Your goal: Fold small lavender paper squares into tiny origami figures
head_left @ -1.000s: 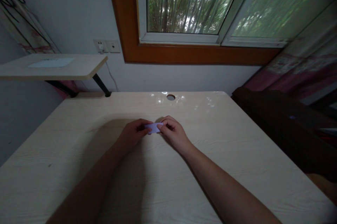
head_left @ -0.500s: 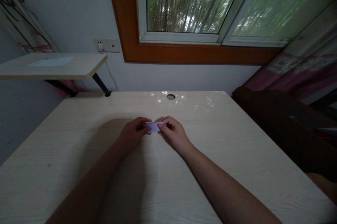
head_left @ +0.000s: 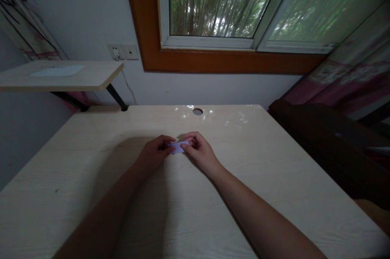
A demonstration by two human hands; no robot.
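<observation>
1. Desk (head_left: 274, 194): the pale wood-grain top filled the lower and middle frame, its far edge against the wall (head_left: 79, 3). A broad shadow fell left of centre.
2. Window (head_left: 213, 7): located at the upper centre and upper right, with white sashes inside an orange-brown surround (head_left: 228, 62). Green stems and foliage showed through the glass.
3. Dark brown furniture (head_left: 319, 141): positioned at the right edge of the frame, beside the desk.
4. Curtain (head_left: 350, 76): hung at the upper right, pale above and pink below.
5. Raised shelf (head_left: 103, 74): situated at the left of the frame on black supports (head_left: 114, 94) that met the desk's far left corner.
6. Right hand (head_left: 204, 151): placed at the centre of the frame, clamped on the right end of the purple piece, thumb on its upper face.
7. Left hand (head_left: 154, 151): placed just left of centre, thumb and forefinger pinched on the left end of the same piece.
8. White sheet (head_left: 57, 71): lay flat on the shelf.
9. Wall sockets (head_left: 123, 52): mounted left of the window; a plug occupied the left one.
10. Purple piece (head_left: 177, 147): small, flat, pale; located near the frame centre between both hands, over the desk. Contact with the desktop could not be determined.
11. Round hole (head_left: 198, 111): cut near the desk's far edge, above the hands in the frame.
</observation>
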